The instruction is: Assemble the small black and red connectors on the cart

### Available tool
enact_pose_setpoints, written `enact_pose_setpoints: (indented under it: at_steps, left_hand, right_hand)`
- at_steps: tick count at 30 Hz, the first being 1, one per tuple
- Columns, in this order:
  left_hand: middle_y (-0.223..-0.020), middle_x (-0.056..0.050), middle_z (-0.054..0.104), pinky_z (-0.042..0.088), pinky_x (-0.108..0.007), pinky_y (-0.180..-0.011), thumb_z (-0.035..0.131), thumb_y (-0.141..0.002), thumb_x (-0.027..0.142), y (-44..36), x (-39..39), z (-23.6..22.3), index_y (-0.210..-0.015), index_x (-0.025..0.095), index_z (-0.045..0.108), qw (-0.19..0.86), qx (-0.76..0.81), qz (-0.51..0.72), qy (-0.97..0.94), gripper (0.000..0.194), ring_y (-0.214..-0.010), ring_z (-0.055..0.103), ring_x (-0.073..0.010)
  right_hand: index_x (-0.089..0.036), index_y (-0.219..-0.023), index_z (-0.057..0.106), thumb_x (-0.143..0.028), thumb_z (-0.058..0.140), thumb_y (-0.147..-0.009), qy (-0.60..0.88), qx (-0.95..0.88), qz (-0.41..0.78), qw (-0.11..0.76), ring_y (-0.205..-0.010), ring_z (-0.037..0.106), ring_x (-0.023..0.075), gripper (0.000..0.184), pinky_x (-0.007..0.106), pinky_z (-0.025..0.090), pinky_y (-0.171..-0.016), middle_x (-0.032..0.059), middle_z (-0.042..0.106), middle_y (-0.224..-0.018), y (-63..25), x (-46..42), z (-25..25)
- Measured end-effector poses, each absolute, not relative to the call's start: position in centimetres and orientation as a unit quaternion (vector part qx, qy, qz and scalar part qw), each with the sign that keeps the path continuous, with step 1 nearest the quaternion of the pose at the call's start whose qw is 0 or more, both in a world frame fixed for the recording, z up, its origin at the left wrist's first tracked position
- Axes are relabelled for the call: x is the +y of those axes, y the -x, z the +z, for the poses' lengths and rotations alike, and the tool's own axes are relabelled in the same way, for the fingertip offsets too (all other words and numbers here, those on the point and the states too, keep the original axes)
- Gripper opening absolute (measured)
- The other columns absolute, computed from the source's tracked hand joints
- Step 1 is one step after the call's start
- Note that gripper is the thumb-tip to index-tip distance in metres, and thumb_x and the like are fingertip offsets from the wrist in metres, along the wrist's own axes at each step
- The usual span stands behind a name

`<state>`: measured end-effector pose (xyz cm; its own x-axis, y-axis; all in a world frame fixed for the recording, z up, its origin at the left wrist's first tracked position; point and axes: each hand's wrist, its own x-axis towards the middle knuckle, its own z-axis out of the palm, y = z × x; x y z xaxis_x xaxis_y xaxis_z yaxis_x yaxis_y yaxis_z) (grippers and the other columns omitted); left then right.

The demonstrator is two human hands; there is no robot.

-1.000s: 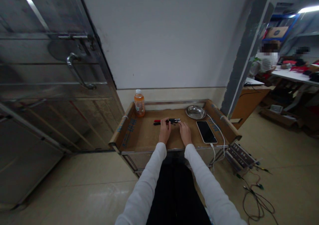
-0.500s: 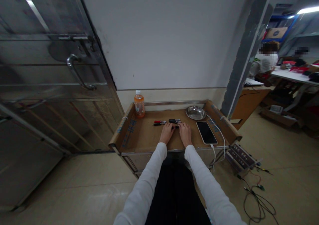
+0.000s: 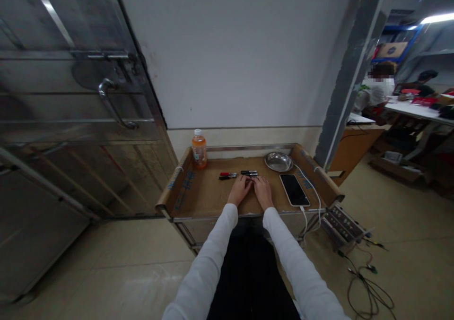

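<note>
Your left hand (image 3: 240, 190) and right hand (image 3: 262, 192) sit close together, probably for control, black pens (image 3: 248, 172) just beyond, but whether either clamps anything I cannot tell.

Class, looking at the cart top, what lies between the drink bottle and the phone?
In the head view, pens, the left hand and the right hand lie between the bottle and the phone.

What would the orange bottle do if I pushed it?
The bottle might tip if pushed up high, being taller than wide. The orange liquid inside likely makes it fairly heavy. Its white cap is on, so it probably wouldn't spill.
</note>
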<state>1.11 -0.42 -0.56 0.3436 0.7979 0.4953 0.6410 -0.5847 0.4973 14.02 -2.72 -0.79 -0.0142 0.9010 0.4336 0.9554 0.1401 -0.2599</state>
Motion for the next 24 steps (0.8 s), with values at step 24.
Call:
enact_pose_setpoints:
  at_steps: [24]
  left_hand:
    - [-0.094, -0.007, 0.053, 0.043, -0.036, -0.089, 0.049, -0.090, 0.022, -1.07, -0.08, -1.03, -0.090, 0.017, 0.051, 0.036, 0.547, 0.299, -0.781, 0.005, -0.096, 0.054, -0.0201]
  right_hand:
    - [-0.014, -0.111, 0.058, -0.005, 0.045, -0.074, 0.643, -0.712, -0.007, 0.282, -0.104, 0.050, 0.0228, 0.041, 0.032, 0.036, -0.092, 0.0111, 0.060, -0.112, -13.92, -2.64, -0.85]
